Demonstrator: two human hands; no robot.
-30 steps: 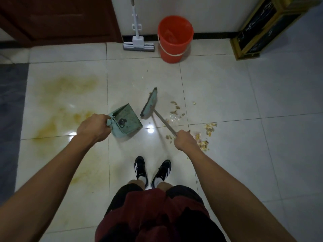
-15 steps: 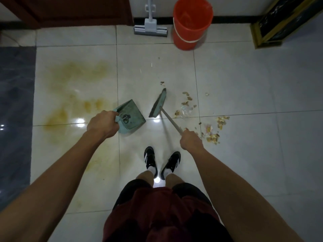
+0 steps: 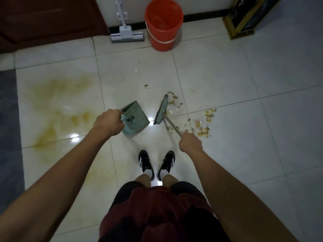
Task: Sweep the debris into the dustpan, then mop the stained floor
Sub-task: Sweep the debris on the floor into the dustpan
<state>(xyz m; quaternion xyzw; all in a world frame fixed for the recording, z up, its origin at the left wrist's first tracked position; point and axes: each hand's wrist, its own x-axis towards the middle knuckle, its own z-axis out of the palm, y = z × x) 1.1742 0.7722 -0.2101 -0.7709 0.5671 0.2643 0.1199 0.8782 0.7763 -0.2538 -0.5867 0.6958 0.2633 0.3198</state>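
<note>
While gripped — dustpan [image 3: 135,117], broom [image 3: 161,110].

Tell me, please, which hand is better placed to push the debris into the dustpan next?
The right hand. It grips the broom, whose head stands between the debris and the dustpan. The left hand only holds the dustpan's handle, on the side away from the debris.

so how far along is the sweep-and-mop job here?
Done: nothing visible; the dustpan looks free of debris. In hand: left hand grips the dustpan, right hand grips the broom beside the debris. Left: sweeping, then the yellow stain; the mop stands by the bucket.
</note>
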